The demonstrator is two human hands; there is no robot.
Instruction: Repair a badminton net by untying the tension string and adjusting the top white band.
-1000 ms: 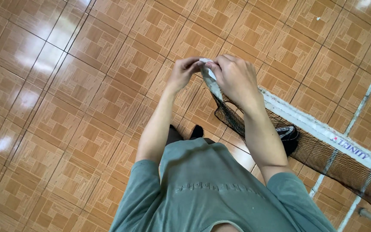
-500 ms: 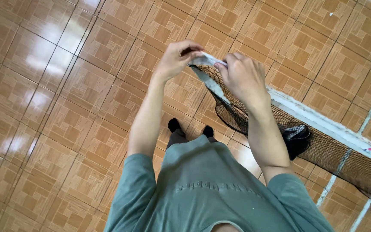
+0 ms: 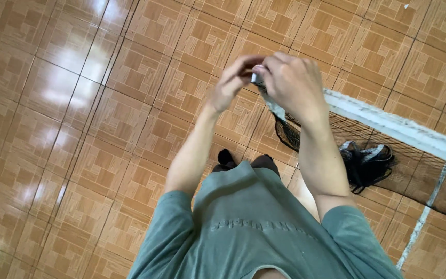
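White tape [image 3: 388,126] edges the top of the dark net [image 3: 357,150], and I pinch its near end between both hands, held up in front of my chest. My left hand [image 3: 236,80] has its fingers curled in, thumb and forefinger closed on the end of the band. My right hand [image 3: 292,85] is folded over the same spot, touching the left, and its back hides most of the grip, so I cannot make out how much of the band lies inside it. From my hands the net's long axis runs away to the right and slightly downward, its top band stretched straight, until the frame edge cuts it off. Below my right forearm the mesh bunches into a dark, tangled clump [image 3: 365,163]; what it holds is hard to tell. Under everything lies the glossy brown tiled floor [image 3: 78,129], and my grey-green shirt [image 3: 254,232] covers the view beneath my arms.
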